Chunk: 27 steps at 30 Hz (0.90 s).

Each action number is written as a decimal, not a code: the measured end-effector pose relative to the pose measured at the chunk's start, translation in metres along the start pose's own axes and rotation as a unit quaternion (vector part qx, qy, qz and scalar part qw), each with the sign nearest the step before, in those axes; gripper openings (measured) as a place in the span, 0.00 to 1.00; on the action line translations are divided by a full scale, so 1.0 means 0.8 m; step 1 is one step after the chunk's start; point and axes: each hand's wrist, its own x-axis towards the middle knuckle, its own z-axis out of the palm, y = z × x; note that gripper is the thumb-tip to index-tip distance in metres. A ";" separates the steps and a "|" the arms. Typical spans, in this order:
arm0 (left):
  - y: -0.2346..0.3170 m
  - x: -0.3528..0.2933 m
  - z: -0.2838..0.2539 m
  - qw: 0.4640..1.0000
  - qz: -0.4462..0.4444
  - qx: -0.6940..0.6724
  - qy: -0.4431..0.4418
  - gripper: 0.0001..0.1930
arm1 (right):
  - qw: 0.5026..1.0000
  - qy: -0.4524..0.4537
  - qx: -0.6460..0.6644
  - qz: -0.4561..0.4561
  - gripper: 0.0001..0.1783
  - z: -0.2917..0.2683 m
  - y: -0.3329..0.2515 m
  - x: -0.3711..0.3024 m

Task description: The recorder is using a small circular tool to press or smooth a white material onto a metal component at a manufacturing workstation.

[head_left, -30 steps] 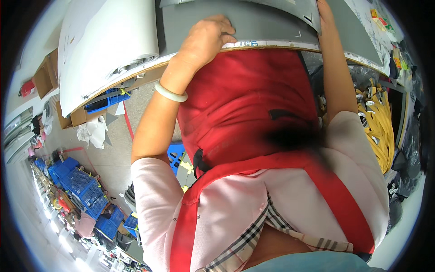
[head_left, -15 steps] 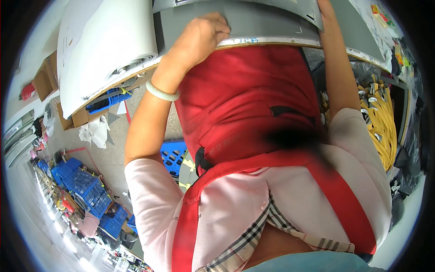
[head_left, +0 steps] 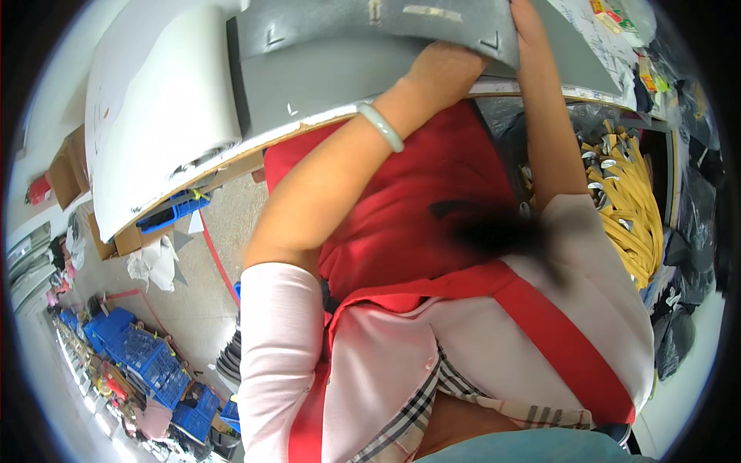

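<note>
**Left hand has shifted toward the right along the grey sheet**

Since the earlier frame, the left hand (head_left: 444, 73) has moved to the right, from about 12 o'clock of the picture toward 1 o'clock, and its forearm now crosses the red apron diagonally. At 9 o'clock a white sheet (head_left: 154, 116) curls over the edge of the surface (head_left: 231, 166). Blue crates (head_left: 147, 359) stand on the floor at 8 o'clock. At 12 o'clock lies the grey sheet (head_left: 324, 73), with a second grey layer (head_left: 378, 27) lifted above it. The left hand, with a pale green bangle (head_left: 382, 126) on the wrist, has its fingers tucked under this upper layer; they are hidden, so I cannot tell how far they are closed. The right hand (head_left: 526, 19) reaches to the same layer at 1 o'clock; its fingers are also covered, and I cannot tell their state. Yellow straps (head_left: 629, 204) hang in a bunch at 3 o'clock.
</note>
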 end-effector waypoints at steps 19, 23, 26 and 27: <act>-0.295 -0.177 -0.278 0.840 -0.405 -0.029 0.361 0.15 | 0.925 0.282 -0.242 -0.077 0.33 -0.039 0.014 -0.077; -0.336 -0.369 -0.421 0.655 -0.495 -0.040 0.569 0.21 | 0.900 0.310 -0.298 -0.075 0.34 -0.041 0.015 -0.072; -0.326 -0.504 -0.438 0.596 -0.623 0.049 0.505 0.18 | 0.899 0.293 -0.317 -0.079 0.34 -0.052 0.015 -0.070; -0.320 -0.542 -0.431 0.597 -0.658 0.079 0.452 0.19 | 0.892 0.290 -0.337 -0.075 0.34 -0.055 0.012 -0.069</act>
